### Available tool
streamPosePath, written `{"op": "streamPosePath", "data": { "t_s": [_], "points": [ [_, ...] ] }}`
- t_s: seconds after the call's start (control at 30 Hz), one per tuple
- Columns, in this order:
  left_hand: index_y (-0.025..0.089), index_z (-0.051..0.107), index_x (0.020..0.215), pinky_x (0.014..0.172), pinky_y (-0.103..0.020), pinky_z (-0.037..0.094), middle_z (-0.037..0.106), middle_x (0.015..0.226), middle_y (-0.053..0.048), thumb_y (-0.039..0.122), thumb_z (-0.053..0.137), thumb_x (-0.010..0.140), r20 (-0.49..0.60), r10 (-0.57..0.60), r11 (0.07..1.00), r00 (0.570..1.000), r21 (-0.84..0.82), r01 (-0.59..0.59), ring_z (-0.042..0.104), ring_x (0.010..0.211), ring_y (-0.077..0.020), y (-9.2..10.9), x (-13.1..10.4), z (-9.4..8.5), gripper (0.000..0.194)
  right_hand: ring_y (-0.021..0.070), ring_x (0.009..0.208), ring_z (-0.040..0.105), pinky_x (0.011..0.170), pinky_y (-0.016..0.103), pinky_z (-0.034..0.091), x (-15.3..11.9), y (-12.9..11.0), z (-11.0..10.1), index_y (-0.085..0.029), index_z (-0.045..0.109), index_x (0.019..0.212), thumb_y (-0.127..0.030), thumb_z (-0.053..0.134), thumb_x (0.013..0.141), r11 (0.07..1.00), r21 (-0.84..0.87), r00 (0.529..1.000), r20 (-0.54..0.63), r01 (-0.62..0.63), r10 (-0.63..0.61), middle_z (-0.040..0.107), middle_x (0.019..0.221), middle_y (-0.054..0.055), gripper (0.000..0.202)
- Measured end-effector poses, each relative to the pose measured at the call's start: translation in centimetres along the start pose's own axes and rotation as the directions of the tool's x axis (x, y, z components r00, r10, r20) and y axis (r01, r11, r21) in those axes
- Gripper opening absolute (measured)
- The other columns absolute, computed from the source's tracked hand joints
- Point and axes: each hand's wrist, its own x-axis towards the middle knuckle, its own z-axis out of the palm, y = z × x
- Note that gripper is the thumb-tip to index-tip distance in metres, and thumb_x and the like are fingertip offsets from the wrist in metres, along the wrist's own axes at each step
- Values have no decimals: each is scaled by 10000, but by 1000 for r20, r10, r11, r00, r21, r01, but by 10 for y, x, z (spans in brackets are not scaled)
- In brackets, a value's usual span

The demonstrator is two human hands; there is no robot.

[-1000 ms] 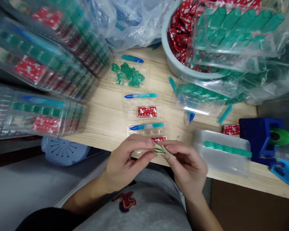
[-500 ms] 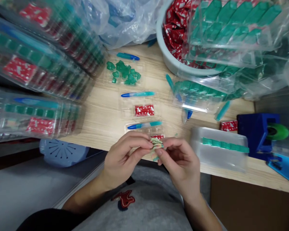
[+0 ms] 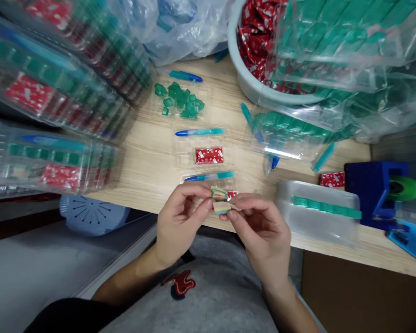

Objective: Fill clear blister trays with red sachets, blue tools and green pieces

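Between my two hands is a small striped strip [image 3: 222, 207] in pale yellow, green and pink, folded on itself; its exact kind I cannot make out. My left hand [image 3: 182, 222] pinches its left side, and my right hand [image 3: 261, 231] pinches its right end. Just beyond the fingers lies a clear plastic tray with a blue pen [image 3: 210, 176] and a red packet [image 3: 231, 195], partly covered by the hands. Farther back, a second clear tray bears another blue pen [image 3: 200, 132] and a red patterned packet [image 3: 209, 156].
Filled clear packs [image 3: 60, 157] are stacked at the left. Green pieces [image 3: 182, 99] lie in a tray at the back. A round tub [image 3: 241, 69] holds red packets, beside stacked green-filled trays [image 3: 343, 41]. At right are a plastic lid [image 3: 319, 226] with a green strip and a blue tape dispenser [image 3: 367, 194].
The striped strip has been spread more between my fingers, its folds now showing wider. My left hand has shifted slightly up and right. The things on the table have stayed put.
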Motion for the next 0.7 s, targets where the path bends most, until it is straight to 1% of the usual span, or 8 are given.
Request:
{"op": "streamPosePath", "data": {
  "t_s": [0.1, 0.23, 0.33, 0.43, 0.53, 0.6, 0.67, 0.7],
  "points": [
    [232, 652, 936, 774, -209, 577, 677, 877, 2, 179, 670, 859, 8, 23, 999, 1000, -24, -23, 678, 859, -105, 3, -4, 1, 95, 72, 798, 654, 696, 165, 598, -1, 2, 3, -249, 681, 889, -16, 644, 800, 995, -85, 998, -27, 57, -60, 653, 885, -26, 252],
    [233, 649, 1019, 811, -220, 575, 676, 907, -10, 136, 630, 880, 35, 110, 994, 993, -20, -109, 673, 891, -110, 2, -8, 0, 170, 87, 834, 631, 701, 184, 572, -1, 3, 3, -243, 651, 891, -20, 630, 804, 977, -184, 994, -16, 103, -108, 621, 877, -20, 241],
    [238, 624, 1129, 843, -235, 574, 669, 971, -24, 189, 665, 870, 74, 165, 986, 984, -15, -164, 667, 937, -123, -2, -11, -3, 267, 93, 850, 622, 731, 201, 561, -1, 4, 2, -241, 634, 887, -9, 604, 810, 960, -234, 988, 4, 152, -155, 604, 860, -20, 246],
    [264, 577, 1219, 879, -266, 570, 654, 1046, -29, 179, 720, 820, 107, 190, 979, 976, 55, -197, 655, 994, -141, -3, -15, -5, 432, 104, 868, 614, 757, 224, 553, -2, 5, 3, -242, 627, 881, -6, 589, 821, 945, -279, 985, 24, 171, -171, 601, 863, -12, 246],
    [267, 587, 1205, 884, -265, 562, 662, 1054, -27, 80, 661, 828, 132, 188, 966, 973, 156, -208, 649, 1004, -139, -1, -15, -9, 427, 124, 866, 617, 741, 260, 551, -2, 7, 4, -247, 627, 889, -31, 603, 836, 944, -294, 989, 56, 150, -140, 613, 885, -5, 223],
    [252, 612, 1168, 845, -253, 568, 677, 1027, -27, 80, 639, 837, 78, 141, 968, 987, 196, -154, 659, 965, -136, -1, -13, -17, 374, 122, 831, 618, 701, 255, 545, -1, 8, 2, -249, 630, 896, -40, 619, 838, 948, -288, 991, 60, 135, -123, 620, 884, -10, 217],
    [242, 630, 1145, 790, -230, 568, 691, 998, -22, 107, 651, 833, -52, 43, 971, 998, 237, -30, 668, 904, -125, -5, -12, -31, 341, 110, 781, 618, 664, 239, 535, 0, 9, -3, -246, 635, 900, -39, 634, 834, 947, -291, 991, 25, 135, -133, 623, 865, -16, 217],
    [236, 637, 1134, 766, -216, 563, 696, 981, -17, 121, 662, 826, -123, -15, 967, 992, 251, 45, 670, 875, -117, -8, -12, -39, 330, 102, 753, 619, 649, 233, 530, 2, 10, -7, -242, 638, 900, -39, 641, 830, 945, -297, 989, -3, 139, -147, 624, 854, -19, 214]
  ]
}}
